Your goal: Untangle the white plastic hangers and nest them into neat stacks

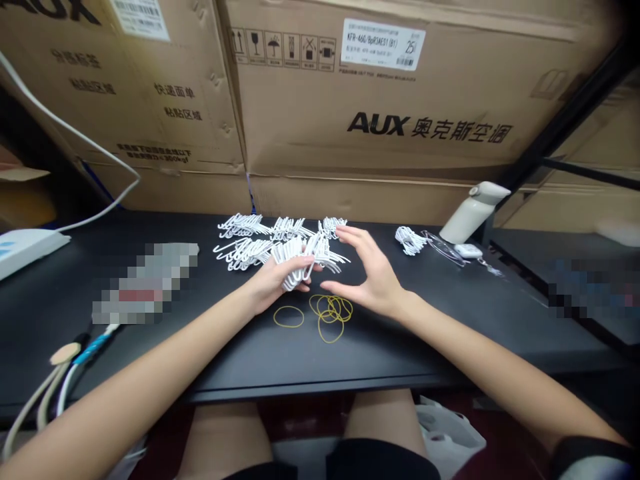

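Viewed from beside the counter, the left hand is closed around a bunch of white hooks, held between the counter's front and rear edges; the wires fan at mixed angles, so I cannot assign one long axis. The right hand is wide, thumb and fingers parted, holding nothing, just right of the bunch. The clustered rubber bands lie toward the front edge, nearer the right thumb.
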`<state>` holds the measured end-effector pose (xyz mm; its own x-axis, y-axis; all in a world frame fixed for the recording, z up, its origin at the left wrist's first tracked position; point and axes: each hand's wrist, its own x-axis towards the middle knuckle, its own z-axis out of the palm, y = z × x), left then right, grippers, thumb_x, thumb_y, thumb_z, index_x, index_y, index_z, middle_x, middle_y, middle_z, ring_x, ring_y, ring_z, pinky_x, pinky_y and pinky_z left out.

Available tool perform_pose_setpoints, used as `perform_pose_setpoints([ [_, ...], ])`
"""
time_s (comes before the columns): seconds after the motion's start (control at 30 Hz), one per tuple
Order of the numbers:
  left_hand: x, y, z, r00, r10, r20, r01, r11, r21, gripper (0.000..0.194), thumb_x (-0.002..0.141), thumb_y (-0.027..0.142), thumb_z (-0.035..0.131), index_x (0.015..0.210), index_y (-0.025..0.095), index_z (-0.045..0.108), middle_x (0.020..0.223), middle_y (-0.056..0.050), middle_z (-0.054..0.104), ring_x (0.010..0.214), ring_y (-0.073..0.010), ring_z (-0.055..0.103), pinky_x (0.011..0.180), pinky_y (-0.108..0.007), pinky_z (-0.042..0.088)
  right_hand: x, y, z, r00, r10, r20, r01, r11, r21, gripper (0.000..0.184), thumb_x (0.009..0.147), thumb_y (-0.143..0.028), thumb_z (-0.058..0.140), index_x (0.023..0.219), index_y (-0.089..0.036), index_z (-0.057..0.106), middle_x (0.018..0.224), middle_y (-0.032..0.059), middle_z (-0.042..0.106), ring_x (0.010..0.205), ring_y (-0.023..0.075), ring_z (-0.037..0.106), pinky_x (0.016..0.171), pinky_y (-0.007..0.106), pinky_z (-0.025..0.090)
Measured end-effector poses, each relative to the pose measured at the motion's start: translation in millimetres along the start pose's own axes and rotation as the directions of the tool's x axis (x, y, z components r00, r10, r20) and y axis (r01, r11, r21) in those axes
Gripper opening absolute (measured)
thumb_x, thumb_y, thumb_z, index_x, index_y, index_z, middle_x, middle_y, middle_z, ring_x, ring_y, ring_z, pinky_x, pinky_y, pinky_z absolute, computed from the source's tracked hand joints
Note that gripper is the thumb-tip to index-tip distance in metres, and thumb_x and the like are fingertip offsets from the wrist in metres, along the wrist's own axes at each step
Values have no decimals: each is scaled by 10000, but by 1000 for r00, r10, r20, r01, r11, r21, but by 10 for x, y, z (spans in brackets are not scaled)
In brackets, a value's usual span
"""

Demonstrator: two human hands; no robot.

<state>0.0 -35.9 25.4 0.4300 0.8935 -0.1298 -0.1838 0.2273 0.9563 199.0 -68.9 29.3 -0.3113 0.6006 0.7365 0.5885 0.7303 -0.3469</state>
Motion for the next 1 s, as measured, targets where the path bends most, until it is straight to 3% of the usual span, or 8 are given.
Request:
perform_pose_setpoints([
  [0.1,-19,-21,17,997,-4,79,3,1000,17,391,686,283,754,1022,125,632,863,-80,710,586,-128,599,537,-256,491,76,-57,92,978,-71,195,89,993,-84,937,711,-499,707,1439,-117,257,1416,213,403,1317,317,391,1051,497,385],
  [0.23,-14,-40,4,989,18,146,-22,999,26,417,729,325,723,1088,137,626,907,-89,718,714,-189,654,642,-293,498,143,-147,230,957,-18,291,46,995,-91,961,764,-508,645,1485,-131,134,1436,207,384,1294,309,437,998,461,455],
  [0.4,-12,-18,-41,990,28,136,-41,995,92,404,732,349,726,1062,130,645,989,-97,706,883,-221,647,792,-321,479,195,-139,302,941,37,337,-9,996,-85,942,745,-568,634,1460,-106,232,1445,211,382,1328,317,396,1045,483,407],
  [0.53,-24,1,-65,994,-10,112,2,998,68,449,725,356,730,1103,134,632,1027,-110,692,882,-213,638,776,-316,475,261,-57,318,919,83,384,-71,996,-44,954,688,-648,637,1408,-95,343,1396,198,450,1286,316,446,1056,479,393],
  [0.7,-12,-20,-93,986,-22,167,14,999,49,478,687,280,761,1123,142,621,1075,-109,683,930,-217,637,809,-315,482,304,-112,317,874,100,476,-82,995,-59,1070,693,-680,602,1470,-70,190,1542,226,116,1421,343,175,1083,503,342],
  [0.77,-6,-32,-96,978,-6,208,-13,996,93,476,689,270,751,1130,147,620,1090,-105,683,972,-238,634,841,-330,484,295,-172,331,860,95,501,-79,995,-53,1101,688,-658,625,1481,-66,143,1547,232,49,1429,347,132,1081,505,342],
  [0.87,-11,-31,-84,972,48,232,-92,980,179,439,719,274,712,1139,178,625,1122,-81,677,1041,-255,616,895,-347,478,274,-247,379,871,104,480,-82,994,-67,1079,688,-606,662,1473,-55,168,1536,249,98,1423,340,167,1084,488,343],
  [1.0,-32,-12,-61,972,105,208,-154,960,234,439,739,293,677,1161,193,604,1125,-67,669,1087,-263,594,933,-369,471,274,-305,442,927,47,372,6,990,-140,962,667,-562,707,1405,-61,347,1459,237,307,1365,351,269,1082,497,338],
])
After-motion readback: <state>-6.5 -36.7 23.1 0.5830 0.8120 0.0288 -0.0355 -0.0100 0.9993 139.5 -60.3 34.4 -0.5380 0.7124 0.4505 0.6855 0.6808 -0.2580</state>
